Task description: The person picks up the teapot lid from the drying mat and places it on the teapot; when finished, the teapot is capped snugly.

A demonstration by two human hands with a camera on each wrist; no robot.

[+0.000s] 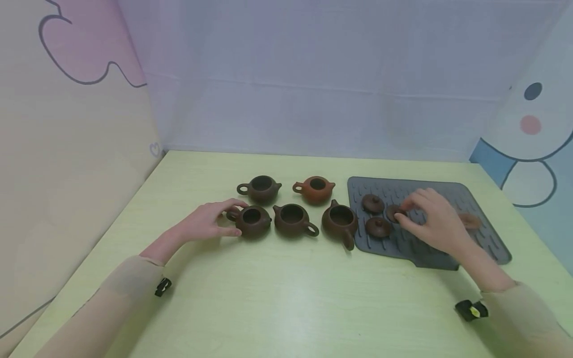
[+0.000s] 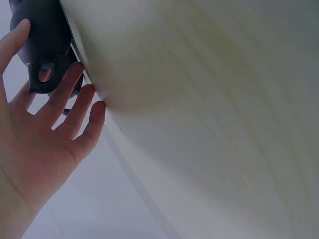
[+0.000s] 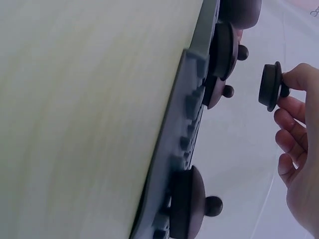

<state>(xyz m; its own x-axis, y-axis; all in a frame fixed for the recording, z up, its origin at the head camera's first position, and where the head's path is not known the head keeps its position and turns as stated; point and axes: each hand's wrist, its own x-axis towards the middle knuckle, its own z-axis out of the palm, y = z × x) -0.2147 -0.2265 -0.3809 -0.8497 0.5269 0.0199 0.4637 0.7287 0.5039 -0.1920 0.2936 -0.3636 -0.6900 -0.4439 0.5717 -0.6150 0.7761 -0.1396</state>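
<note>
My left hand (image 1: 207, 221) is at the front-left dark brown teapot (image 1: 256, 231), thumb on its near side and fingers round by the handle. In the left wrist view the thumb presses the pot's body (image 2: 49, 35), with the outer fingers loosely spread. This pot is lidless and stands on the table. My right hand (image 1: 436, 221) pinches a small dark lid (image 3: 270, 87) by its knob, and the right wrist view shows it raised above the grey mat (image 1: 403, 186). Two brown lids lie left of it, a rear one (image 1: 372, 204) and a nearer one (image 1: 378, 227).
A reddish lid (image 1: 471, 221) lies on the mat, partly behind the right hand. Other lidless teapots stand nearby: a dark one (image 1: 264, 195) and a reddish one (image 1: 315, 195) behind, a brown one (image 1: 291, 229) in the middle, another (image 1: 336, 229) beside the mat.
</note>
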